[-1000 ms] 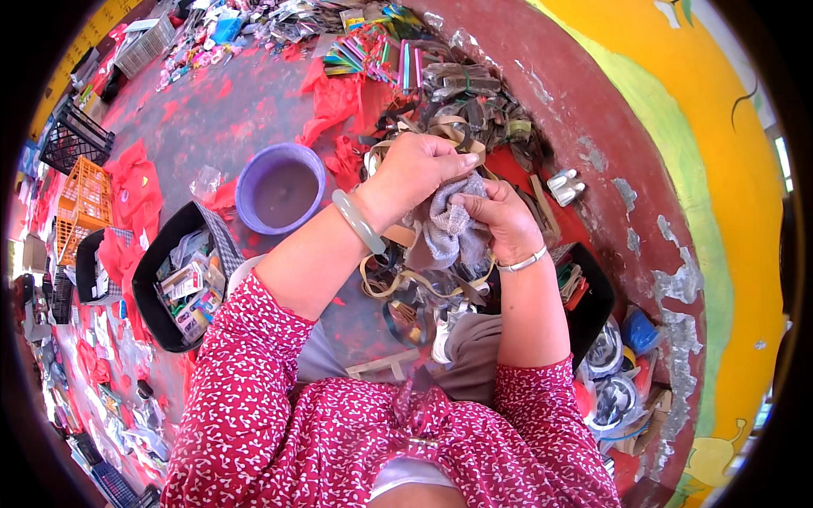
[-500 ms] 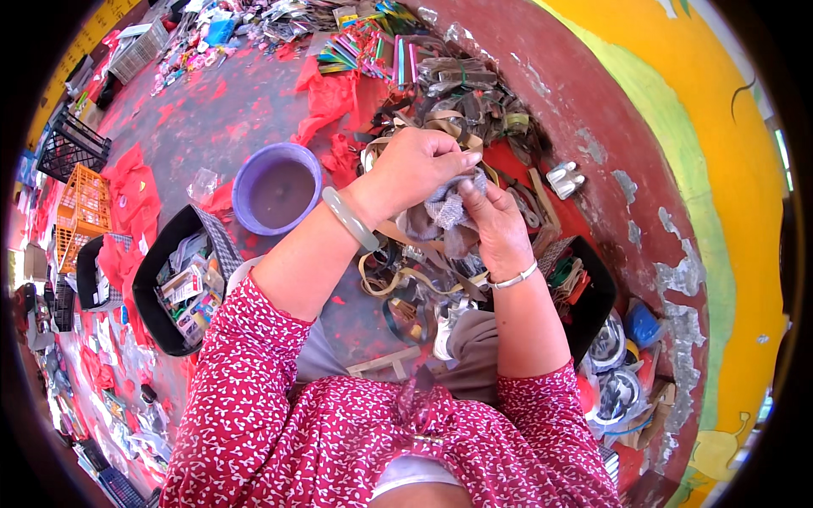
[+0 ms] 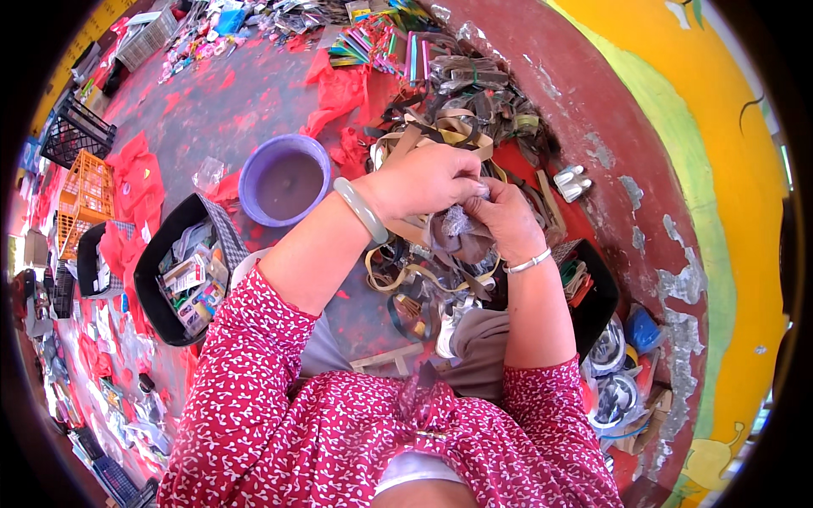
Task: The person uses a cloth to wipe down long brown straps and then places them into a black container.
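Observation:
My left hand [image 3: 428, 179] is closed, its thumb and fingers pinched at the top of a crumpled grey cloth [image 3: 461, 237]. Against it, my right hand [image 3: 510, 222] also pinches the cloth, and the fingertips of both hands nearly meet. What exactly lies between the fingertips is hidden. Below the cloth hang or lie tan and dark belts [image 3: 406, 269] in a tangled heap. Beyond my hands the heap continues with more brown straps [image 3: 461, 127].
To the left stand a purple basin [image 3: 246, 190] of murky water and a black basket [image 3: 151, 288] of small packages. Another black basket [image 3: 600, 292] is at the right, near a peeling red wall [image 3: 584, 110]. A white shoe [image 3: 446, 330] shows below the belts.
Both hands have drawn together and shifted slightly right and down in the view. The pale patterned part of the cloth is now mostly covered, with its grey folds hanging lower.

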Demonstrator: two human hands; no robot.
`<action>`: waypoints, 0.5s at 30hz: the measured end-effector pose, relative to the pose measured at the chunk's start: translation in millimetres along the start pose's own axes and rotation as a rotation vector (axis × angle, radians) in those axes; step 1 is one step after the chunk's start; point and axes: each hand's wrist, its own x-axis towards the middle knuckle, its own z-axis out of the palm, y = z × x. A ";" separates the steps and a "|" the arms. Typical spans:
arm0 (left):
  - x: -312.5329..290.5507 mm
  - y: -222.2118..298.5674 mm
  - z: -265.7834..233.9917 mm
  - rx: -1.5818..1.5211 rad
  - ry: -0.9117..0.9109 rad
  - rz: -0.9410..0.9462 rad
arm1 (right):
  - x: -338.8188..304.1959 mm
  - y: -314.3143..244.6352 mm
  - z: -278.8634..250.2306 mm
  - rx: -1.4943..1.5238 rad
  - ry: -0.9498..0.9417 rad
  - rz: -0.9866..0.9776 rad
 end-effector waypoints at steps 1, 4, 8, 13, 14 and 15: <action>-1.1 0.0 1.7 0.086 0.047 0.044 | 2.1 3.2 -3.7 0.007 0.002 0.032; -0.7 -4.0 4.9 0.308 0.194 0.164 | 3.3 -0.5 -1.7 0.214 -0.047 0.068; 0.1 4.7 4.8 0.378 0.322 0.111 | -2.4 -9.7 5.0 0.357 -0.062 0.046; 2.6 8.1 5.8 0.064 0.344 -0.050 | -8.5 -17.9 5.4 0.313 -0.063 0.037; 3.3 9.0 5.2 0.076 0.354 -0.026 | -8.9 -17.9 4.7 0.318 -0.063 0.031; 4.0 10.5 3.9 0.088 0.365 -0.001 | -9.1 -17.7 4.0 0.322 -0.064 0.024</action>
